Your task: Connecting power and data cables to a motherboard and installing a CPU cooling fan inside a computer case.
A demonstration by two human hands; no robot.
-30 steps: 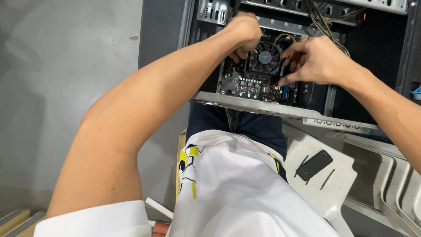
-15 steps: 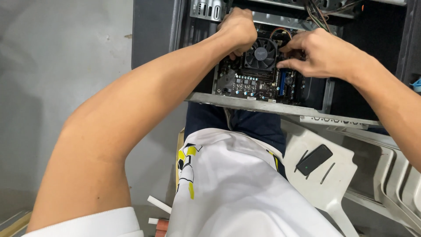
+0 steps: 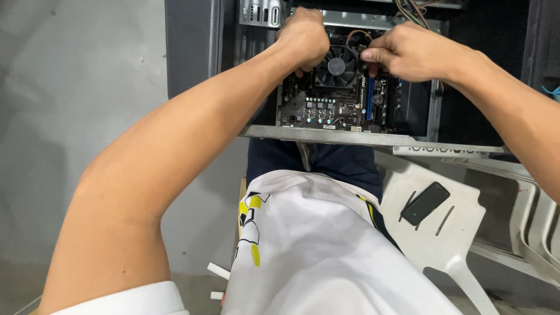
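Cooler fan [image 3: 339, 66]: black, round blades in a square frame, seated on the motherboard inside the open computer case; both hands work at its edges.
Left hand [image 3: 304, 36]: curled into a loose fist, knuckles up, pressed against the fan's upper left corner; whether the fingers pinch anything cannot be told, since they are hidden under the hand.
Right hand [image 3: 413, 53]: narrowed grip, thumb and forefinger drawn together at the fan's right edge; what sits between the fingertips is too small to make out.
Motherboard [image 3: 326, 108]: dark board spreading below and right of the fan, dotted with small silver capacitors.
Memory slot [image 3: 370, 99]: blue strip, upright, just right of the fan and below the right hand.
Computer case [image 3: 361, 138]: grey metal frame lying open toward the camera, its near rim well below the fan, resting over the person's lap.
Cables [image 3: 415, 7]: coloured bundle above and right of the fan, at the case's top edge.
Plastic chair [image 3: 449, 227]: white, well below and right of the fan, outside the case.
Phone [image 3: 425, 203]: dark slab lying flat on the chair seat.
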